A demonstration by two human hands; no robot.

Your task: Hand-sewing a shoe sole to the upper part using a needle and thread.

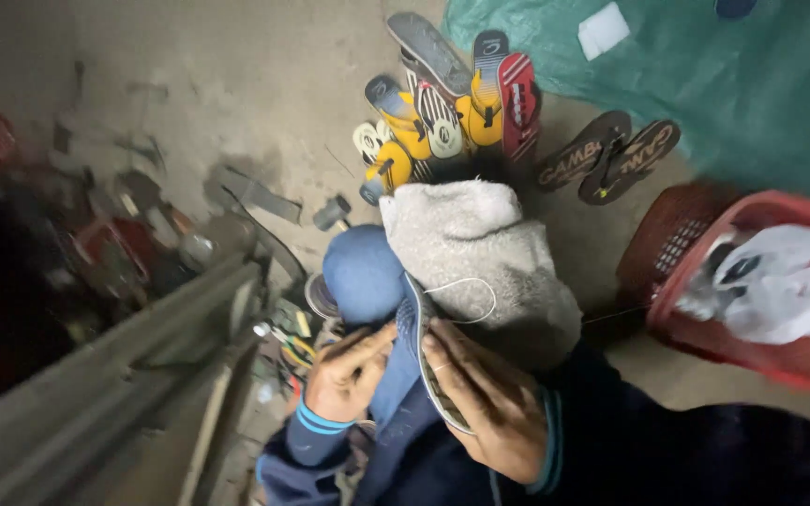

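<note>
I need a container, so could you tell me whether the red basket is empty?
Not empty: the red basket holds a crumpled white plastic bag that fills most of its opening.

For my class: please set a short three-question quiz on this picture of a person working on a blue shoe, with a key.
1. True or false: the red basket is empty.
2. Which hand lies along the sole of the blue shoe? A) left hand B) right hand C) neither
3. Fill in: the two dark brown flip-flops lie between the heap of coloured sandals and the ______ basket.

Key
1. False: it holds a white plastic bag.
2. B: the right hand's fingers rest along the sole's edge, while the left hand grips the blue upper.
3. red
</note>
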